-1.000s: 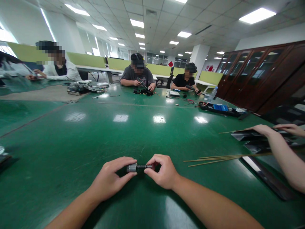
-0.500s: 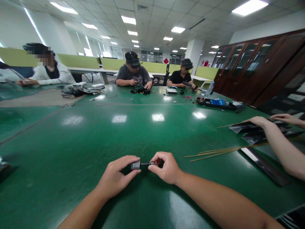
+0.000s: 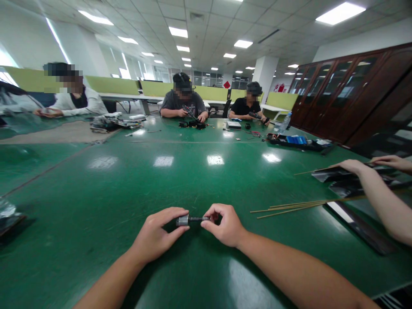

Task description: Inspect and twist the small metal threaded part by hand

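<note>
Low in the middle of the view is a small grey metal cylinder with a thin dark shaft running out of its right side. Thumb and fingers of my left hand close round the cylinder from the left. My right hand pinches the far end of the shaft, its fingertips hiding that end. The piece lies roughly level between both hands, over the green tabletop. Whether it touches the table I cannot tell.
Thin brass-coloured rods and dark channel-shaped parts lie to the right, under a co-worker's arm. A clear plastic-wrapped item sits at the left edge. Across the table, several people work among parts and a black tray.
The background has shifted slightly right and down in the view, and more of the plastic-wrapped item shows at left. Both hands keep the same hold, almost unmoved.
</note>
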Demonstrator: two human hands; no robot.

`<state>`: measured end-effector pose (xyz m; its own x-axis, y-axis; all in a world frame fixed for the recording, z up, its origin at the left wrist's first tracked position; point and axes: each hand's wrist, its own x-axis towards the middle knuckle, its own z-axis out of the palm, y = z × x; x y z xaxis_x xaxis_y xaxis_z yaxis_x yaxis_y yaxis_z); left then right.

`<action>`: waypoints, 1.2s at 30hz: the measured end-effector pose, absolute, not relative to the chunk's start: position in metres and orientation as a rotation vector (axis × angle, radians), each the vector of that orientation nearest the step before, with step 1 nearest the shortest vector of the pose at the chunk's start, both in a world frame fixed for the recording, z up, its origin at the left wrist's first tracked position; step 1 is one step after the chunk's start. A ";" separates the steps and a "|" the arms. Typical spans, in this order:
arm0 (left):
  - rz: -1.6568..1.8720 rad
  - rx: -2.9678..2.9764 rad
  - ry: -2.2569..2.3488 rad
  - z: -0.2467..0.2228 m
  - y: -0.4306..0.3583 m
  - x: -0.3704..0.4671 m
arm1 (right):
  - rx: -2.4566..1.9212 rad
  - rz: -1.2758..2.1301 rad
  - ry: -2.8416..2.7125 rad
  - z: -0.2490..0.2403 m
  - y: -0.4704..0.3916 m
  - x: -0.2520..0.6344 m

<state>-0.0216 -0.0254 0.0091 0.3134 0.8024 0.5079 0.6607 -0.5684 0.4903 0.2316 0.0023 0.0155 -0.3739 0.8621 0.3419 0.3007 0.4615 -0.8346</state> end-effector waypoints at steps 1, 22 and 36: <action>1.094 2.376 1.349 0.009 -0.026 -0.022 | -0.978 0.874 -1.895 0.016 0.002 0.232; 1.119 2.366 1.313 0.012 -0.025 -0.029 | -0.978 0.861 -1.875 0.018 0.001 0.231; 1.291 2.094 1.624 0.025 -0.021 -0.031 | -0.896 1.152 -1.628 0.012 0.004 0.234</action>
<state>-0.0313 -0.0209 0.0252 0.0186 0.8597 0.5105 0.6912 -0.3800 0.6147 0.2339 0.0043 0.0124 -0.3122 0.9116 0.2675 0.0509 0.2972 -0.9535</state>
